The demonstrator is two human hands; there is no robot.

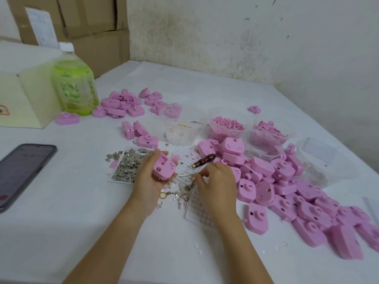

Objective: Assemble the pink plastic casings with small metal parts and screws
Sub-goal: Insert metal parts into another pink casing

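Left hand (pixel 150 178): palm up, grip closed round one pink casing (pixel 164 167), thumb over its top. The casing is tilted and held clear of the desk (pixel 82 222), just right of the parts tray.

Right hand (pixel 218 182): thumb and forefinger grip the near end of a thin metal pin (pixel 184 175) in a pinch. The pin's far tip meets the lower right edge of the held casing (whether it carries a part is too small to tell).

Awl (pixel 205 158): dark wooden handle, lying on a white studded tray (pixel 184 154) just behind the right hand, shaft angled toward the casing.

Small metal parts (pixel 127 167): heaped in a shallow white tray (pixel 119 181) beside the left hand. A few have spilled past its far rim.

Loose metal bits (pixel 184 191) lie on the desk between the two wrists, with a yellow ring (pixel 163 195) at their left edge.

Casing pile (pixel 287 191): large, to the right of the right hand, running toward the near right corner. A smaller cluster of casings (pixel 123 103) sits farther back on the left.

Clear tubs behind the work area: one with rings (pixel 180 130), one with pink granules (pixel 227 125), one with flat pink pieces (pixel 268 128).

Far left: a green bottle (pixel 75 87) stands upright, and a phone (pixel 22 171) lies face up near the desk edge.
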